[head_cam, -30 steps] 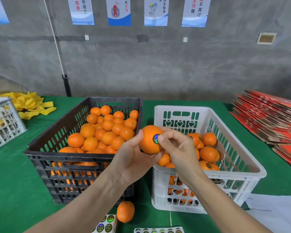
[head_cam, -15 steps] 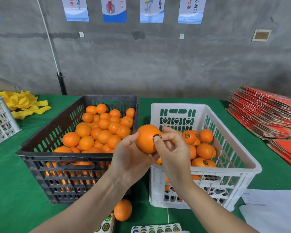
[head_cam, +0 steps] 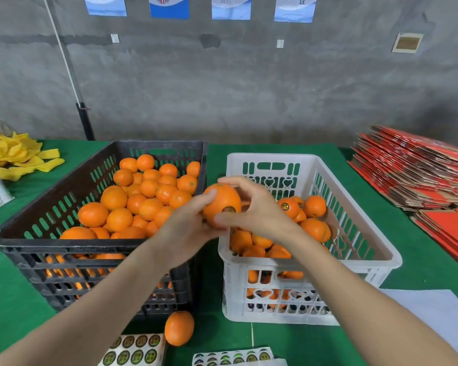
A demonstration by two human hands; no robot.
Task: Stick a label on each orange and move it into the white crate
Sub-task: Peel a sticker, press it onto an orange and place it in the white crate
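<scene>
While orange (head_cam: 218, 200) is held above gap between black crate (head_cam: 64, 242) and white crate (head_cam: 273, 157), label (head_cam: 228, 209) is seen stuck on near face; sticking step judged finished, transfer pending; orange is cupped from left by left hand (head_cam: 188, 229), gripped over top by right hand (head_cam: 258, 207), fingers curled; next, orange to be carried right, lowered onto labelled pile (head_cam: 288, 207), released gently.

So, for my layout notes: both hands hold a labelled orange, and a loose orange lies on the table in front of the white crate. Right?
Not quite. The head view shows the loose orange in front of the black crate, not the white crate. The rest holds: left hand and right hand both hold the labelled orange.
</scene>
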